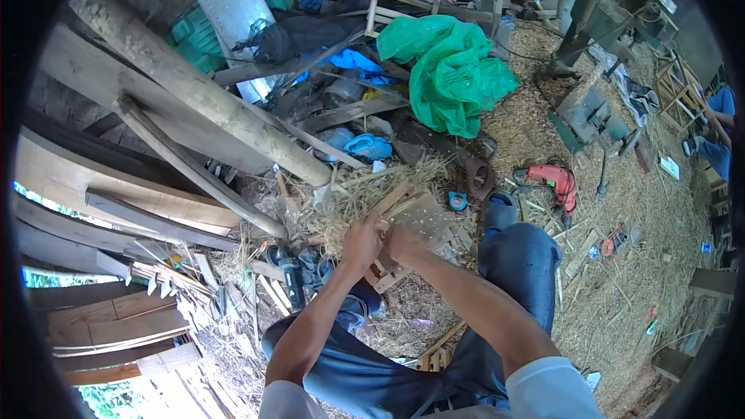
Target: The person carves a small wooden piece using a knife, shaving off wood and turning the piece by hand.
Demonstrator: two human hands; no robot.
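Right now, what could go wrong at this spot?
1. The bare left hand and right hand work close together at the wooden piece; a slip might pinch or splinter a finger.
2. The red drill lies on the ground just right of the right foot; shifting that foot outward could knock it.
3. The blue tape measure sits just left of that foot and might get stepped on.

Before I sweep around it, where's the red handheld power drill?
In the head view, the drill lies right of centre, beyond the blue-clad right knee.
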